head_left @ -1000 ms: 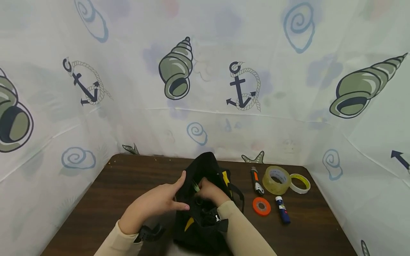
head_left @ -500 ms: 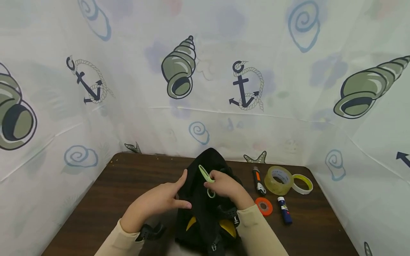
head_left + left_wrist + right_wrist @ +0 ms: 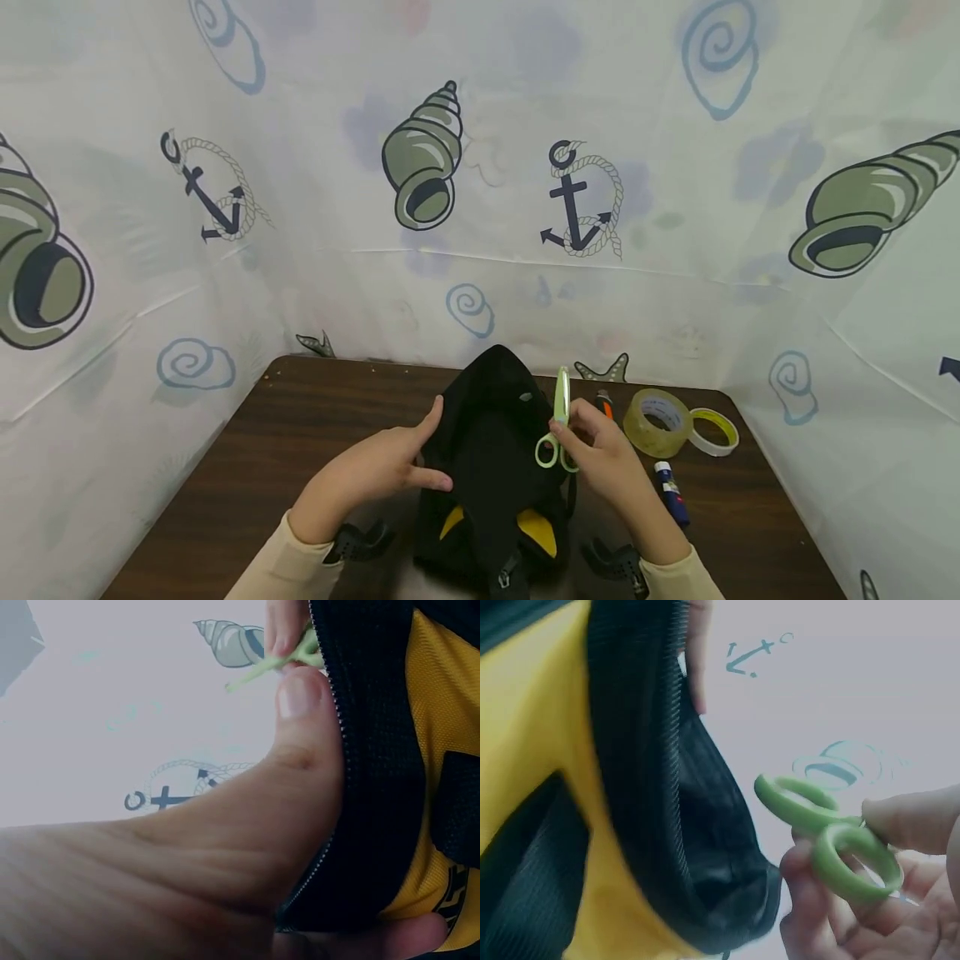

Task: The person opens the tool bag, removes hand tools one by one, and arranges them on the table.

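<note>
A black bag [image 3: 487, 492] with yellow panels stands at the middle of the table's front part in the head view. My left hand [image 3: 367, 475] holds its left side, and in the left wrist view the zipped edge of the bag [image 3: 379, 757] lies between its digits. Beside the bag's upper right, my right hand [image 3: 603, 450] grips a pair of scissors [image 3: 562, 400] with light green handles, blades pointing up. Closer in the right wrist view, the scissors' finger loops [image 3: 795, 806] sit in front of my thumb and fingers, apart from the zipped opening.
Right of the bag on the brown table [image 3: 337, 400] lie a clear tape roll [image 3: 637, 432], a white-and-yellow tape roll [image 3: 711, 448] and a blue glue stick [image 3: 672, 497]. A cutter [image 3: 604, 403] is mostly covered by my right hand. Patterned curtains [image 3: 322, 167] surround the table.
My right hand has come up out of the bag with the scissors and moved right. It now covers the orange tape roll and most of the cutter. My left hand stays on the bag.
</note>
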`<act>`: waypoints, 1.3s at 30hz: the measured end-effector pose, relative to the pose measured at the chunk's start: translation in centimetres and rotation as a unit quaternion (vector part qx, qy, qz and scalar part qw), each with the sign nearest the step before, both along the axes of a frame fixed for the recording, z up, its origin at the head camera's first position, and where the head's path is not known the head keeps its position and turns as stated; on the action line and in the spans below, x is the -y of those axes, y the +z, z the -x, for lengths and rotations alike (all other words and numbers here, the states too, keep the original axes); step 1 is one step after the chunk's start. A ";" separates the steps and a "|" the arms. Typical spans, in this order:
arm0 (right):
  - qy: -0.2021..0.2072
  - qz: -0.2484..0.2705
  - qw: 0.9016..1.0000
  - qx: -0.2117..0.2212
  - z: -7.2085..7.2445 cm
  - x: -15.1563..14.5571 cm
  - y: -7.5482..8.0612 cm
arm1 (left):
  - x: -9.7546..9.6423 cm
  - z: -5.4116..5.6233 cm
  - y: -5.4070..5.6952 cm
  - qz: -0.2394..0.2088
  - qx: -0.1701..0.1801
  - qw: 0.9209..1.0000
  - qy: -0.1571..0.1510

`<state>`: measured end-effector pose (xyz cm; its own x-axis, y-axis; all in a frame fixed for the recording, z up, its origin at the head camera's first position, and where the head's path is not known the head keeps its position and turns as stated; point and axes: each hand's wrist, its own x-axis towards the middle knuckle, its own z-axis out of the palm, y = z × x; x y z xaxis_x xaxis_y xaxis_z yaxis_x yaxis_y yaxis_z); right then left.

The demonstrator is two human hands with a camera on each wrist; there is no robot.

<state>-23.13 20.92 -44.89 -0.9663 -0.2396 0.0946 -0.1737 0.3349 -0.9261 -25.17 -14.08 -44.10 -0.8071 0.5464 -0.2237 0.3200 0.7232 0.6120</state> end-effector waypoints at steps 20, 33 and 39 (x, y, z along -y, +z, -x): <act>-0.158 0.055 0.986 -0.003 -4.4 -14.7 -8.4 | -0.7 -0.2 -0.4 0.013 0.011 1.000 0.009; -0.280 -0.027 0.939 0.197 -4.4 -21.9 -12.9 | -1.1 0.3 0.1 0.030 -0.001 0.999 0.017; -0.261 -0.101 0.942 0.183 -4.1 -21.7 -12.8 | -1.0 0.2 -0.1 0.029 0.000 0.999 0.022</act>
